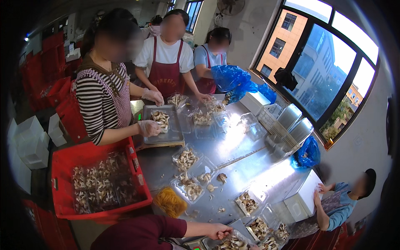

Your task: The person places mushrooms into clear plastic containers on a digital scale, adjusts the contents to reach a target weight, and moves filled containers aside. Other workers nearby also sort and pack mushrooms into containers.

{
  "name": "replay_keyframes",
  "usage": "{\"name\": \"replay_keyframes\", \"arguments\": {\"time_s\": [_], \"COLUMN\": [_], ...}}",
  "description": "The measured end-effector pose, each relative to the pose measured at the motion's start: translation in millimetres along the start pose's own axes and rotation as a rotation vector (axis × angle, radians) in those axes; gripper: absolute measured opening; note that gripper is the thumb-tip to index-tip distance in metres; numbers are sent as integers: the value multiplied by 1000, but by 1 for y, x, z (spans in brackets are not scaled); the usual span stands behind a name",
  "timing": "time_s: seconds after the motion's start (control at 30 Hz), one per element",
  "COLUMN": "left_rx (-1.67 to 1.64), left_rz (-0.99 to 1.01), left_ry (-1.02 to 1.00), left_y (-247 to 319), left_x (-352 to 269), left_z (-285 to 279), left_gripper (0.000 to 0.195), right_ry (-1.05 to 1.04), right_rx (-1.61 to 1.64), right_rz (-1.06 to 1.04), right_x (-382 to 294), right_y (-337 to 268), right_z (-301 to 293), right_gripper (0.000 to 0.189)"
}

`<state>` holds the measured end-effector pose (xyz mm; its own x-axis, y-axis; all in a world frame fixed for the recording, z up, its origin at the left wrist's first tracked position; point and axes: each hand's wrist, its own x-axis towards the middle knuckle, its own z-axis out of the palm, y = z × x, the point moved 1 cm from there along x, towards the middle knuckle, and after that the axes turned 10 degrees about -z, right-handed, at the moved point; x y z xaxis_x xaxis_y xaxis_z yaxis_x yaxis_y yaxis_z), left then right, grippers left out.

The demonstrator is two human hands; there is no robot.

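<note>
My left hand (220, 231), in a maroon sleeve, reaches in from the bottom left. Its fingers are curled and pinched over a transparent plastic clamshell box of mushrooms (234, 242), and a thin strand, apparently a rubber band, runs from the fingertips. Only a sliver of my right hand (255, 247) shows at the bottom edge beside that box; its fingers are hidden. Below my left hand, a scale with a green display (197, 248) is partly in view. More filled boxes (260, 228) stand just right of it. A heap of yellow rubber bands (170, 201) lies on the steel table (200, 143).
A red crate (142, 187) of packed mushrooms stands left. Across the table, a co-worker's gloved hands (150, 128) hold a box on a scale tray (179, 137). Other co-workers stand behind. At right, a person's hands (317, 193) touch a white foam box (303, 197). Loose mushrooms (222, 178) lie mid-table.
</note>
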<state>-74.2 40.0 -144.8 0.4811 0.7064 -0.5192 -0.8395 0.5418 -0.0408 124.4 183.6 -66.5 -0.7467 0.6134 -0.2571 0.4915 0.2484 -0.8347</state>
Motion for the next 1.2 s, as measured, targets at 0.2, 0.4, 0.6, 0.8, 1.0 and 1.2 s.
{"name": "replay_keyframes", "arguments": {"time_s": [0.2,0.4,0.6,0.8,1.0,1.2], "left_rx": [-31,-21,90,331,555,915], "left_rz": [-67,58,149,94,-110,915], "left_ry": [-62,91,193,256,-61,147], "left_y": [-1,-4,-17,-44,-88,-108], "left_x": [1,9,-1,-59,-83,-114], "left_z": [-3,-13,0,-27,-93,-98], "left_gripper": [27,26,26,24,19,53], "right_ry": [-36,-73,-61,-120,-65,-99], "right_rx": [9,-24,169,484,505,873], "right_rz": [-80,-156,-119,62,34,163], "right_x": [-33,-46,-57,-70,-77,-57], "right_y": [13,25,52,64,15,-44], "right_z": [19,26,45,79,107,145], "right_gripper": [39,47,53,52,38,44]}}
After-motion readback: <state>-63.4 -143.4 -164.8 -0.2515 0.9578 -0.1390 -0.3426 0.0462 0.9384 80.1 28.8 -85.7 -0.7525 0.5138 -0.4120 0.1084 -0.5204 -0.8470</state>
